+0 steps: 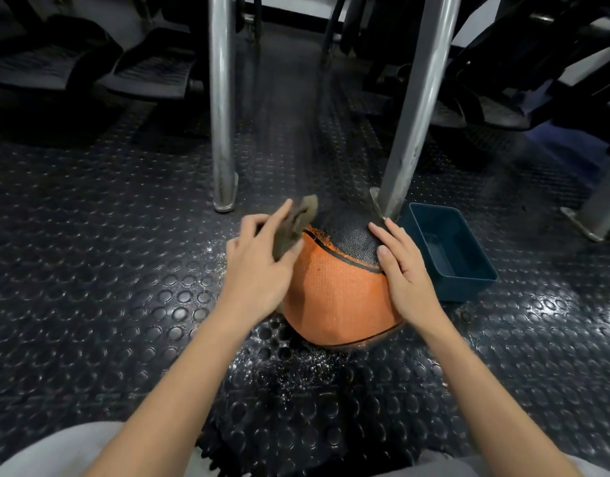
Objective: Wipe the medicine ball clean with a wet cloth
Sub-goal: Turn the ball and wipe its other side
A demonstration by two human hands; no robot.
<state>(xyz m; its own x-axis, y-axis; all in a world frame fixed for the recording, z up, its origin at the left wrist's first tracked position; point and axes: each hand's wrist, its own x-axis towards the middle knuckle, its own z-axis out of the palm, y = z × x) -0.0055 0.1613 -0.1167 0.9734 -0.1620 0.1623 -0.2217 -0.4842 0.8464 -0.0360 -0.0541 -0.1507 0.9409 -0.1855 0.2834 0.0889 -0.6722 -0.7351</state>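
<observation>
Medicine ball [334, 297] underside hidden, left hand [259, 266] grip holding blurred cloth [295, 227], right hand [405, 270] flat, fingers spread.

A dark teal plastic tub [448, 253] sits open on the black rubber floor [90, 253], which is studded all over with raised round dots. Just behind the tub's left corner a slanted metal leg [414, 108] meets the floor on a small foot plate. Further left of the tub stands an upright metal post [222, 98], scuffed and dirty near its base. Behind and to the right of the tub, another metal foot [586, 225] is bolted down. Nearer the camera than the tub, whitish specks [290, 366] are scattered over the floor. Far behind the tub, to the left, lie dark ribbed pedals [152, 70].
</observation>
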